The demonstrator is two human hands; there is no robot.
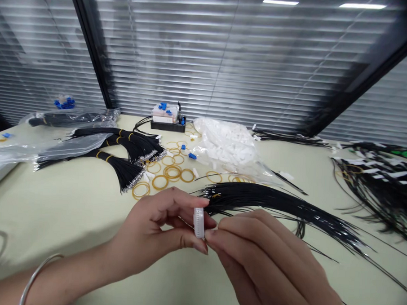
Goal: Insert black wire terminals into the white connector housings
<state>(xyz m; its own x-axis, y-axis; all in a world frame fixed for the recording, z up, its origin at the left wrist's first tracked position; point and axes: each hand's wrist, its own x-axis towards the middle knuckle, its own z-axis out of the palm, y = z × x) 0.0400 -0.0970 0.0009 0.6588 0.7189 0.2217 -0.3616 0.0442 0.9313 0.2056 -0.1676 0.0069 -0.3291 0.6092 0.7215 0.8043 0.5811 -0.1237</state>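
Head view: left hand [144, 228] pinches white connector [198, 223], well short of desk's [76, 210] far edge; right hand [266, 258] pinched narrow beside it, contents unclear; keep slots square.

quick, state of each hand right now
Left hand: holding a small white ridged plastic piece between thumb and fingers.
Right hand: fingers bent beside that piece; any grip cannot be told.

Slatted blinds [180, 57], dark frame bar [90, 46], black tray [167, 126]
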